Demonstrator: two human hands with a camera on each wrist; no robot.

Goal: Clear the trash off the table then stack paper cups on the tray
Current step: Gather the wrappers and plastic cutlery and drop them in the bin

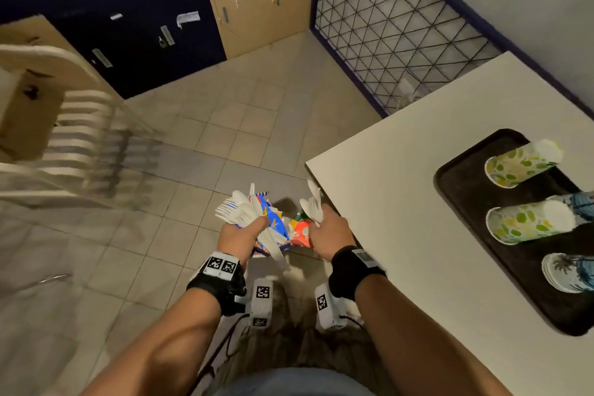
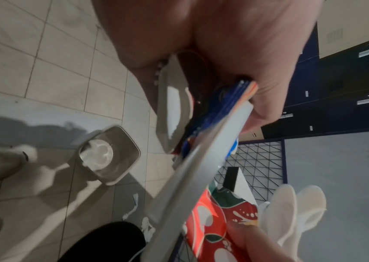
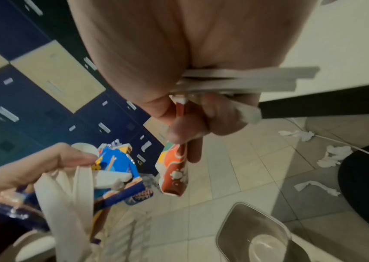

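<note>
My left hand [image 1: 239, 236] grips a bundle of white plastic cutlery [image 1: 238, 210] and a blue snack wrapper [image 1: 273, 222] over the floor. My right hand [image 1: 328, 233] holds white plastic spoons and forks [image 1: 313, 202] together with a red patterned wrapper [image 1: 302, 233]. In the right wrist view the red wrapper [image 3: 174, 174] hangs from my fingers above a small steel bin [image 3: 252, 235]. The bin [image 2: 109, 153] also shows below in the left wrist view. Three paper cups [image 1: 527, 222] lie on their sides on a dark tray [image 1: 475, 228] on the white table [image 1: 401, 202].
Crumpled tissue bits [image 3: 333, 155] lie on the tiled floor near a black shape. A white plastic chair [image 1: 74, 125] stands at left. Dark blue and tan cabinets [image 1: 154, 26] line the back wall, and a wire mesh panel [image 1: 392, 35] stands behind the table.
</note>
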